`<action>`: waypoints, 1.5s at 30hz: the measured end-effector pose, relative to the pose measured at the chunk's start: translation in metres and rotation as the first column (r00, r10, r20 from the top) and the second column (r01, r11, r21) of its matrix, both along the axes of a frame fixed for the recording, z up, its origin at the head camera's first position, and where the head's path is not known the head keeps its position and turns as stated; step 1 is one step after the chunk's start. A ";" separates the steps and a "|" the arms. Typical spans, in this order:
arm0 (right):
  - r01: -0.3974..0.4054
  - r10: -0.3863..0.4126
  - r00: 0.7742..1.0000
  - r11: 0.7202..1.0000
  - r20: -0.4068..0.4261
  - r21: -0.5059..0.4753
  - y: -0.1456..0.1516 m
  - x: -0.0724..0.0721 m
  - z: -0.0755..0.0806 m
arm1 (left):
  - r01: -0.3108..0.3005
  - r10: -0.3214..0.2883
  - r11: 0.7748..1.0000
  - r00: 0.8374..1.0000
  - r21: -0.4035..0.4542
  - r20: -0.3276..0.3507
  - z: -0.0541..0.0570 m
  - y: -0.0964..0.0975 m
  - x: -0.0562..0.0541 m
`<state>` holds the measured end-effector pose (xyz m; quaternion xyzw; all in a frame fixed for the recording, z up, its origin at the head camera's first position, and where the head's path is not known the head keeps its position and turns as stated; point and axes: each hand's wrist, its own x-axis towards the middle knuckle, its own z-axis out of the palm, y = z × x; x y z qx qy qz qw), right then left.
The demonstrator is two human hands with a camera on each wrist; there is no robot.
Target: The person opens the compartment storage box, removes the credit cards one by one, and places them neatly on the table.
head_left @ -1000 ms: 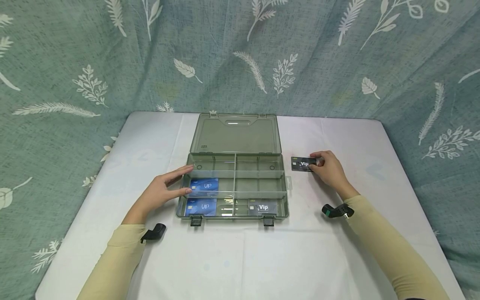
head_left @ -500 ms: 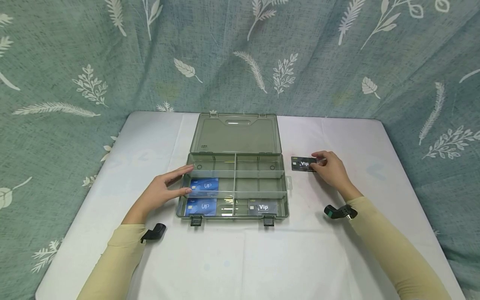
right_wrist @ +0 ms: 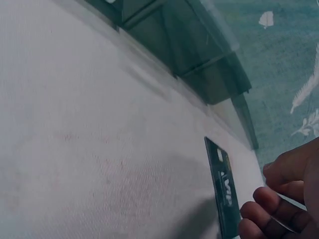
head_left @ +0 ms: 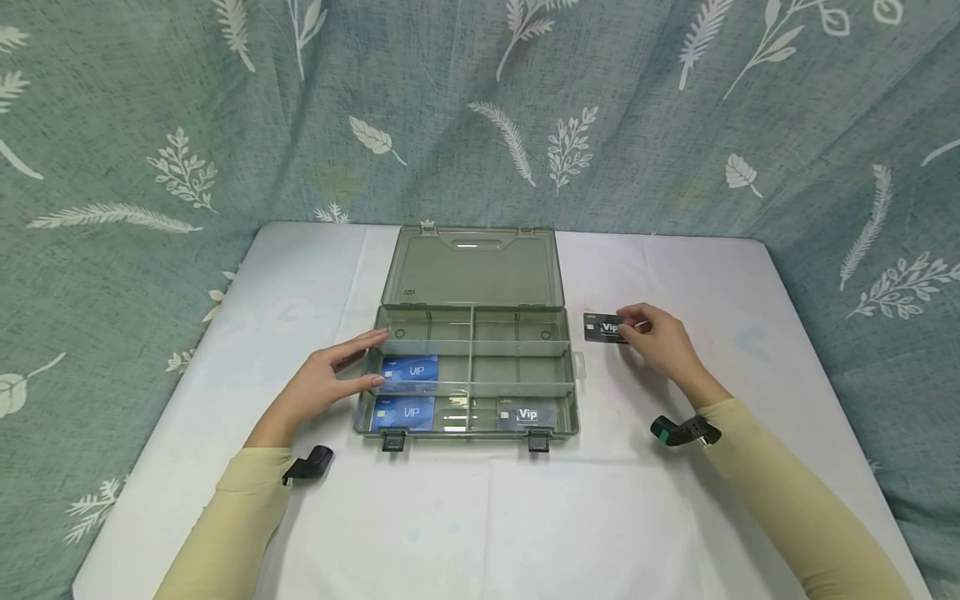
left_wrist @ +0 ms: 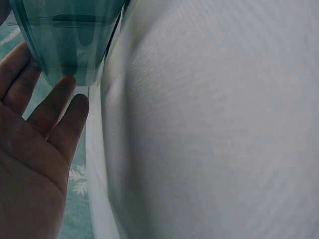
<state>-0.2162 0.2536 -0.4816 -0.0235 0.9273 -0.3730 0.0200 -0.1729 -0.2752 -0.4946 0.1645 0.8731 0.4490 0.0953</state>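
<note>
A translucent green compartment box (head_left: 469, 367) lies with its lid (head_left: 472, 267) folded back. My left hand (head_left: 309, 390) rests at its left side, fingers stretched and thumb apart. In the left wrist view, those fingers (left_wrist: 60, 99) reach the box wall. To the right of the box lies a black VIP card (head_left: 602, 327). My right hand (head_left: 660, 343) bends its thumb and fingers over the card's right end, pinching there. In the right wrist view the black card slants beneath the curled fingertips (right_wrist: 249, 211), its far end hidden.
Two blue VIP cards, one in the middle left compartment (head_left: 409, 368) and one in the front left (head_left: 403, 412), sit inside. Another dark VIP card (head_left: 527, 414) lies front right. White cloth (head_left: 480, 533) covers the table; a leaf-patterned green curtain (head_left: 450, 100) hangs behind.
My right wrist has shifted slightly to the right and nearer to me while its fingertips stay at the black card's right end. The card, box and left hand keep their places.
</note>
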 end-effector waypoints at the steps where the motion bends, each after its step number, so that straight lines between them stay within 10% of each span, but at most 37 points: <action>1: -0.011 0.011 1.000 1.000 -0.002 -0.004 -0.001 0.001 0.002 | 0.000 0.000 1.000 1.000 -0.001 -0.002 0.000 0.000 0.000; 31: -0.284 0.301 0.949 0.945 0.089 -0.163 -0.050 0.044 0.054 | 0.031 -0.031 0.999 0.999 0.018 -0.012 0.000 -0.001 -0.001; 37: -0.321 0.408 0.888 0.880 0.211 -0.351 -0.057 0.052 0.063 | 0.035 -0.035 0.999 0.999 0.022 -0.019 0.000 -0.001 -0.001; 45: -0.346 0.548 0.736 0.810 0.398 -0.474 -0.063 0.064 0.074 | 0.029 -0.028 0.999 1.000 0.019 -0.013 0.002 0.000 0.000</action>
